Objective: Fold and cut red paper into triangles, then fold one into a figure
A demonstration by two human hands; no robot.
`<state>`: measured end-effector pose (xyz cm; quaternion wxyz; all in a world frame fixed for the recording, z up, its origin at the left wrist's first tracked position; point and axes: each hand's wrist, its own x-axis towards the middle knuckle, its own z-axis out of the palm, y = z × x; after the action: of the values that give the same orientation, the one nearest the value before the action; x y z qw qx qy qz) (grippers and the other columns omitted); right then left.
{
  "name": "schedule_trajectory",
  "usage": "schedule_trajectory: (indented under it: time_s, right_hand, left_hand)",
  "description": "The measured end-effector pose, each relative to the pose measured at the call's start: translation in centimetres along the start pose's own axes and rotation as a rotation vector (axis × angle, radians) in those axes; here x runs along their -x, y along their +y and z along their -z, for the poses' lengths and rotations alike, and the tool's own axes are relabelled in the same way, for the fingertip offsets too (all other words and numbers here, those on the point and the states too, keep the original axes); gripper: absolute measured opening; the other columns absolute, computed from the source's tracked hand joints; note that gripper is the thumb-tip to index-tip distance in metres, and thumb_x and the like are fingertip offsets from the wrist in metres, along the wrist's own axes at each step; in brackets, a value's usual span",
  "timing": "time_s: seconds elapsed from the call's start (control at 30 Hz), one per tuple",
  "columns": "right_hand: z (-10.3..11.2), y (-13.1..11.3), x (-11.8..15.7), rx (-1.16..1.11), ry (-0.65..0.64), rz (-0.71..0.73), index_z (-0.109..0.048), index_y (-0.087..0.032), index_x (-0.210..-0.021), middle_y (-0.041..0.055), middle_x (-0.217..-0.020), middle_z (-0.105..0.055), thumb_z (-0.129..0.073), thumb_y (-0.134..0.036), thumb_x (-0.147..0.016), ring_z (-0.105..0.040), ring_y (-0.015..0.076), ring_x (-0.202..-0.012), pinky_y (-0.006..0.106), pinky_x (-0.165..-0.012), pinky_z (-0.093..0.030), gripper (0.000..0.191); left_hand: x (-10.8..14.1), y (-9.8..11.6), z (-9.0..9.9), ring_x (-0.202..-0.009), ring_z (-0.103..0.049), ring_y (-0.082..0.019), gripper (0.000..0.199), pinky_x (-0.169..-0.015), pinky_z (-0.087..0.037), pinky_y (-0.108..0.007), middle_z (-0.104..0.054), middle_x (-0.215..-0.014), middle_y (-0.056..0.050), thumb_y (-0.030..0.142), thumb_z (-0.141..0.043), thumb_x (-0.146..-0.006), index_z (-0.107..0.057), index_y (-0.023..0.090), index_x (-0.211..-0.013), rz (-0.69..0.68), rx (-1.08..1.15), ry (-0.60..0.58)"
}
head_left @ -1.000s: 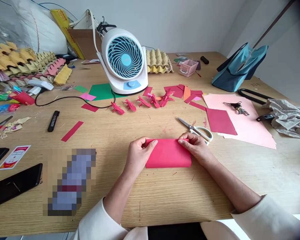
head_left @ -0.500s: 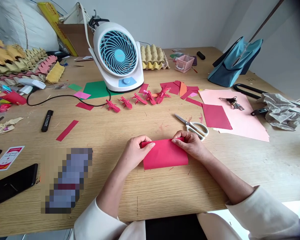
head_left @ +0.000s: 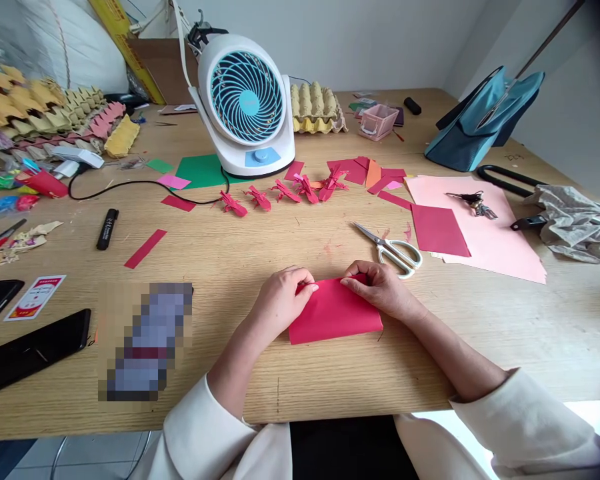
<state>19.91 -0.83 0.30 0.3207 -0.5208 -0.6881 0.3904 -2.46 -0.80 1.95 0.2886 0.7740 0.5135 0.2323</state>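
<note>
A sheet of red paper, folded over with its curved fold toward the person, lies at the near middle of the table. My left hand pinches its top edge near the left corner between thumb and fingers. At the right part of the same edge, my right hand grips the paper with thumb below and fingers above. White-handled scissors rest just beyond my right hand, blades pointing to the upper left. Several red folded-paper figures stand in a row farther back.
Beyond the figures stands a white fan. Pink sheets with keys and a red square lie right. A marker, red strip and dark phone lie left; a blue bag stands back right.
The view has shifted slightly, moving the table items right in the picture. My left hand has moved inward along the paper's top edge, closer to my right hand. Both still grip the paper.
</note>
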Motion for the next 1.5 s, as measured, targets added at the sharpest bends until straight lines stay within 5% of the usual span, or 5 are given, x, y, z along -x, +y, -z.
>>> schedule_trajectory:
  time_s: [0.23,0.5,1.13,1.3,1.5]
  right_hand:
    - [0.5,-0.3,0.3,0.077,-0.143,0.060,-0.064,-0.019,-0.080,0.0007,-0.073,-0.063,-0.058,-0.029,-0.085,-0.051,0.0128,-0.063,0.025,-0.057,-0.038,0.013]
    - [0.0,-0.4,0.3,0.223,-0.101,0.198,-0.061,-0.020,-0.078,0.0023,-0.077,-0.062,-0.058,-0.019,-0.084,-0.056,0.0151,-0.070,0.027,-0.064,-0.041,0.007]
    - [-0.3,-0.3,0.0,0.469,-0.051,0.245,-0.063,-0.018,-0.089,0.0057,-0.087,-0.060,-0.063,-0.017,-0.084,-0.056,0.0185,-0.078,0.029,-0.071,-0.042,0.005]
    - [-0.4,-0.2,-0.2,0.590,-0.016,0.424,-0.066,-0.019,-0.093,0.0090,-0.094,-0.060,-0.062,-0.019,-0.087,-0.054,0.0227,-0.087,0.035,-0.080,-0.042,0.007]
    - [-0.4,0.2,-0.5,0.407,-0.166,0.544,-0.067,-0.017,-0.090,0.0051,-0.084,-0.058,-0.048,-0.009,-0.093,-0.056,0.0141,-0.073,0.025,-0.069,-0.045,0.021]
  left_hand:
    - [0.5,0.0,0.6,-0.061,-0.054,-0.014,0.015,-0.058,-0.036,-0.026,-0.065,-0.067,0.002,0.026,-0.057,-0.082,-0.064,0.021,-0.070,0.064,0.109,-0.135]
    - [0.4,0.1,-0.5,-0.072,-0.058,-0.017,0.013,-0.065,-0.038,-0.029,-0.066,-0.076,-0.002,0.020,-0.058,-0.083,-0.063,0.021,-0.072,0.068,-0.076,-0.068]
    - [0.8,1.4,-1.5,-0.086,-0.058,-0.022,0.007,-0.074,-0.039,-0.035,-0.063,-0.089,-0.006,0.020,-0.057,-0.088,-0.057,0.020,-0.080,0.072,-0.458,-0.027]
    - [0.7,1.0,-1.8,-0.096,-0.054,-0.024,0.012,-0.082,-0.043,-0.037,-0.058,-0.102,-0.007,0.015,-0.061,-0.084,-0.060,0.021,-0.095,-0.020,-0.471,0.054]
    - [0.5,0.6,-2.4,-0.088,-0.056,-0.017,0.023,-0.081,-0.047,-0.029,-0.059,-0.091,-0.004,0.002,-0.044,-0.089,-0.061,0.017,-0.085,-0.200,-0.338,-0.076]
